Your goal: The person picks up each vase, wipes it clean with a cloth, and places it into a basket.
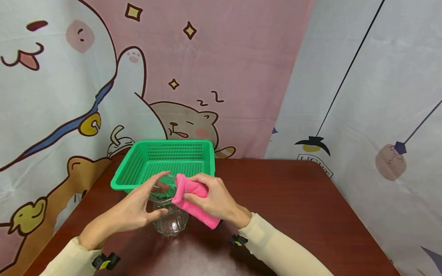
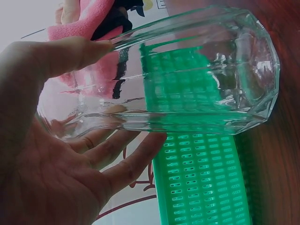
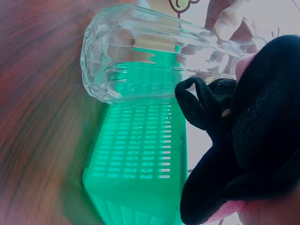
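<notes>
A clear faceted glass vase (image 1: 170, 221) stands upright in front of the basket, its mouth facing up. My left hand (image 1: 132, 209) curves around its upper part, thumb on the near side and fingers on the far side; the left wrist view shows the thumb (image 2: 77, 54) along the glass. In my right hand (image 1: 221, 199) is a cloth (image 1: 203, 217), pink on one face and black on the other, pinched between thumb and fingers at the vase's rim. The right wrist view has the black side (image 3: 262, 136) covering most of that hand.
A green plastic basket (image 1: 118, 186) with slotted walls sits behind the vase, on the back left of the dark brown wooden table (image 1: 283, 214). Cartoon-printed curtains (image 1: 235, 76) hang behind and beside the table.
</notes>
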Tool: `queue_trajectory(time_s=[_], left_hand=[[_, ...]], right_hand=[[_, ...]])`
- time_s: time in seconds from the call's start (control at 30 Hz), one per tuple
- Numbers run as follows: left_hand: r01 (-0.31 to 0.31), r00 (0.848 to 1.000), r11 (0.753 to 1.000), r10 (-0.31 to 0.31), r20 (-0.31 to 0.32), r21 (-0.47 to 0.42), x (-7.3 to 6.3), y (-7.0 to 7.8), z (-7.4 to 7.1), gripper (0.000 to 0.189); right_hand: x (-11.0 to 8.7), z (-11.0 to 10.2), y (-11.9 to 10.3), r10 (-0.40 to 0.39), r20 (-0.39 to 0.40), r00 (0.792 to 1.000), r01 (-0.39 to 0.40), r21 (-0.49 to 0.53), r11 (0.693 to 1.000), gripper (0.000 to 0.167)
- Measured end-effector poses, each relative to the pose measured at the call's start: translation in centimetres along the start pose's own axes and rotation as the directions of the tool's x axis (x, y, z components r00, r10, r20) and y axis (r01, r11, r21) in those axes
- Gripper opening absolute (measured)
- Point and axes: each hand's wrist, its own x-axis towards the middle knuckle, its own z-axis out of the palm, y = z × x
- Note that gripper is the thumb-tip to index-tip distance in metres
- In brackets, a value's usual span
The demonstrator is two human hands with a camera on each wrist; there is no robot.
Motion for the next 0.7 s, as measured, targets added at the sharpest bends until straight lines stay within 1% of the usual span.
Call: queue_trajectory(time_s=[0.17,0.47,0.7], left_hand=[[-0.003,1.0,1.0,0.003,-0.003,0.004,-0.01,0.04,-0.08,0.107],[-0.013,1.0,1.0,0.013,-0.003,-0.003,0.09,0.08,-0.19,0.107],[-0.002,1.0,1.0,0.002,0.002,-0.014,0.03,0.07,-0.1,0.107]], right_hand=[[0.13,-0.01,-0.17,-0.01,0.003,1.0,0.01,-0.02,1.0,0.034],[0.18,0.03,-0.14,0.004,0.014,1.0,-0.004,-0.021,1.0,0.032],[-0.01,0.1,-0.13,0.016,0.023,1.0,-0.015,-0.02,1.0,0.031]])
